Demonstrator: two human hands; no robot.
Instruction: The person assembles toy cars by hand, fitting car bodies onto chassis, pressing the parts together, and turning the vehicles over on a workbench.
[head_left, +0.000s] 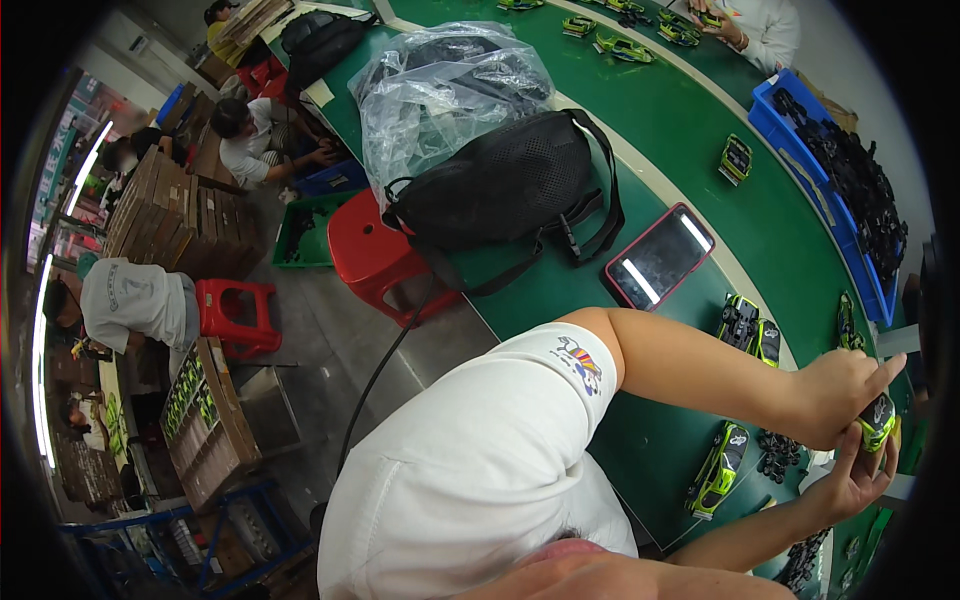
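Observation:
A small black and lime-green toy car (878, 424) is held between my two hands at the far right. My left hand (838, 398) closes on it from above, with one finger stretched past it. From below, the fingers of my right hand (858, 478) grip its lower end. Beside my left forearm lie a toy car with its black underside showing (739, 321) and a green-and-black car (767, 343). Nearer to me rests a longer lime-green car (718, 470), next to a pile of small black parts (779, 456). Just beyond my left hand is another toy car (847, 322).
Blue bins (868, 262) of black parts line the far right. A toy car (735, 159) sits on the green belt (660, 120). A phone (660, 257), a black bag (500, 185) and clear plastic (390, 120) lie on the table. Red stools (375, 250) and people are left.

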